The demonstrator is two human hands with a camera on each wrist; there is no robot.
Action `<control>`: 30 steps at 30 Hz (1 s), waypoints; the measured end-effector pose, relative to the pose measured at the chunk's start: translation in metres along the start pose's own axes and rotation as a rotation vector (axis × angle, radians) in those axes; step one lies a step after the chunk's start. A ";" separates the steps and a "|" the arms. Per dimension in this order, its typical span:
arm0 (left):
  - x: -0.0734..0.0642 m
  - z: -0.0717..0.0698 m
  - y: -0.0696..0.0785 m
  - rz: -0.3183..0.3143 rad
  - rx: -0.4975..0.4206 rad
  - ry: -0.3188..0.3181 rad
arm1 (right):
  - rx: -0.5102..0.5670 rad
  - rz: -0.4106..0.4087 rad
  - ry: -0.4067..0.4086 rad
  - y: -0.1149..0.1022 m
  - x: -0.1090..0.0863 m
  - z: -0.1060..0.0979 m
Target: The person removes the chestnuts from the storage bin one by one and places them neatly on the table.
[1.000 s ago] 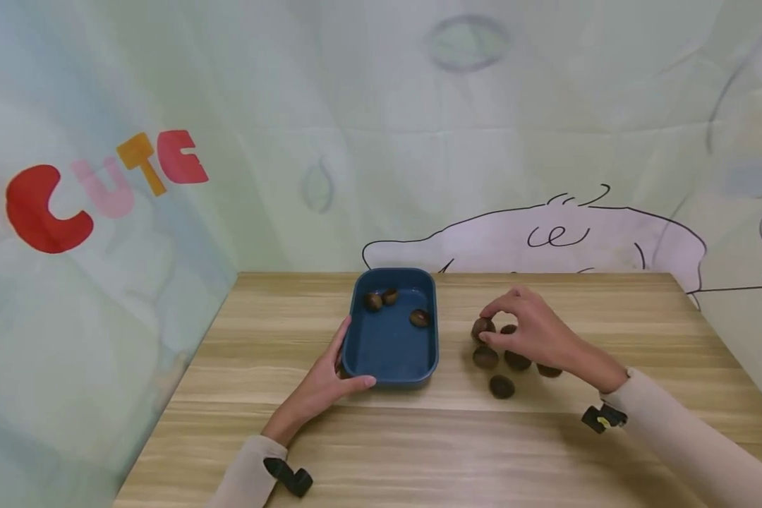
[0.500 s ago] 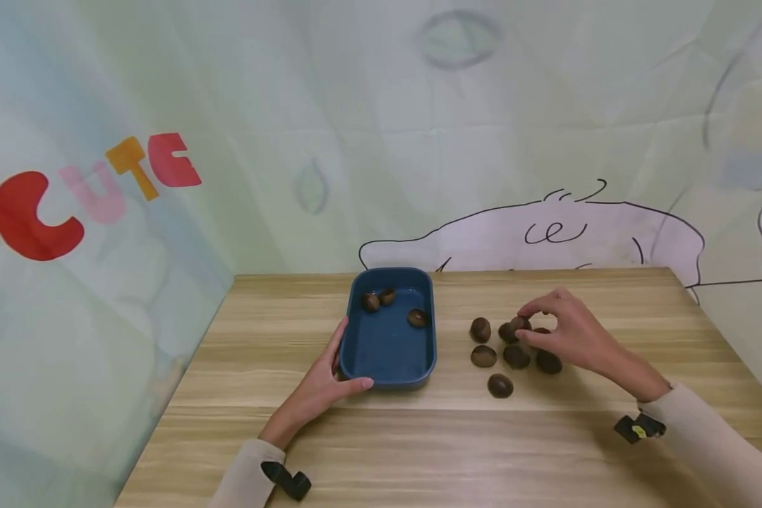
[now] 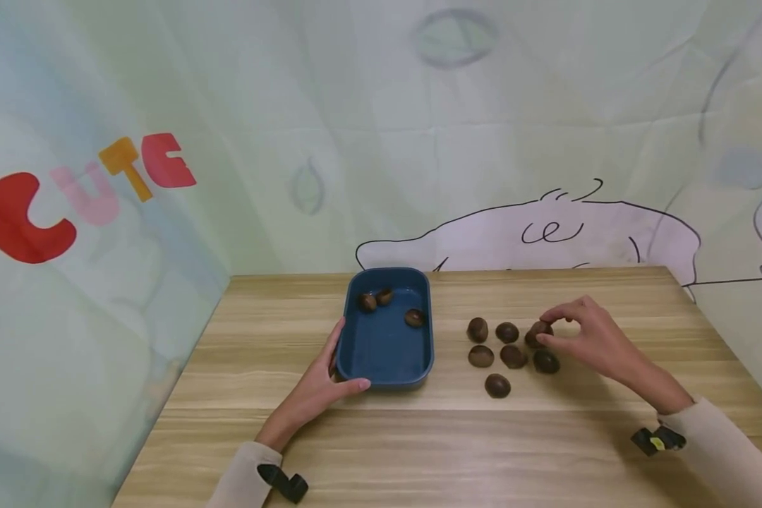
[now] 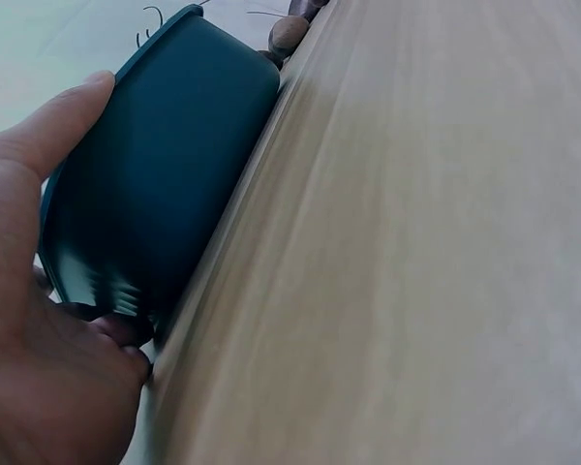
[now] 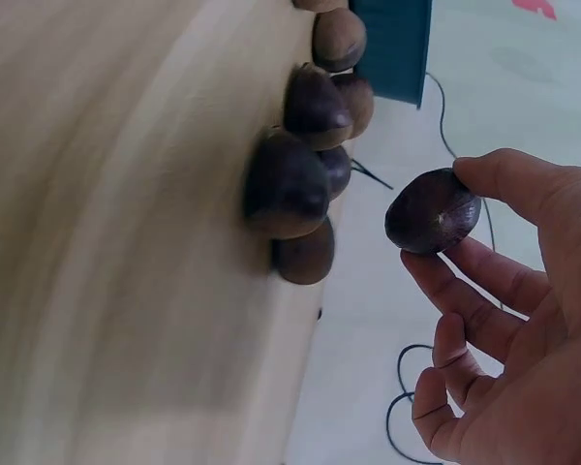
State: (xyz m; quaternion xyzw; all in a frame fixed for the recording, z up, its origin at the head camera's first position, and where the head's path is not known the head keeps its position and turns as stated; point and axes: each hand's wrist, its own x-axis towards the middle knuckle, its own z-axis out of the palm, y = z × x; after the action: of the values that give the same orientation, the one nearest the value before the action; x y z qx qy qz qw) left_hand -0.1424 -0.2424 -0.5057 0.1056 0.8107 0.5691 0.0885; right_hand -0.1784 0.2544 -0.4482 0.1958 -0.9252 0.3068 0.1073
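My left hand (image 3: 314,388) grips the near left corner of a blue rectangular tray (image 3: 386,356), thumb on its near rim and fingers along its side. Three brown chestnuts (image 3: 414,317) lie inside. To the right of the tray, my right hand (image 3: 600,342) pinches a chestnut (image 5: 433,211) between thumb and fingertips. In the right wrist view it is apart from the several chestnuts (image 5: 289,184) on the table. From the head, the loose group (image 3: 513,356) sits just left of the right hand. The left wrist view shows the tray's outer wall (image 4: 165,145) beside my thumb.
A wood-grain table (image 3: 406,451) bears everything. Behind it hangs a pale printed cloth (image 3: 368,141) with cartoon lines and coloured letters. The tray stands close to the table's far edge. Dark bands with small devices (image 3: 657,441) circle both wrists.
My right hand has moved rightward over the chestnut group, from its left side to its right, with a chestnut pinched. The left hand keeps its grip on the tray.
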 end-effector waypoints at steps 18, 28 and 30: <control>0.000 0.000 0.001 -0.007 0.011 0.002 | -0.033 0.131 -0.016 0.031 -0.023 0.002; 0.000 0.001 0.001 -0.013 -0.001 0.001 | -0.043 0.162 -0.042 0.043 -0.029 0.003; 0.000 0.001 0.001 -0.010 -0.001 0.000 | -0.044 0.163 -0.041 0.044 -0.029 0.003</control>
State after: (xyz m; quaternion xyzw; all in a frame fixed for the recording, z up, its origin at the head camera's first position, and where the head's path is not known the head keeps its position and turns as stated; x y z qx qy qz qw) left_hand -0.1417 -0.2415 -0.5051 0.1015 0.8109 0.5690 0.0915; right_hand -0.1714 0.2935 -0.4831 0.1234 -0.9466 0.2902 0.0674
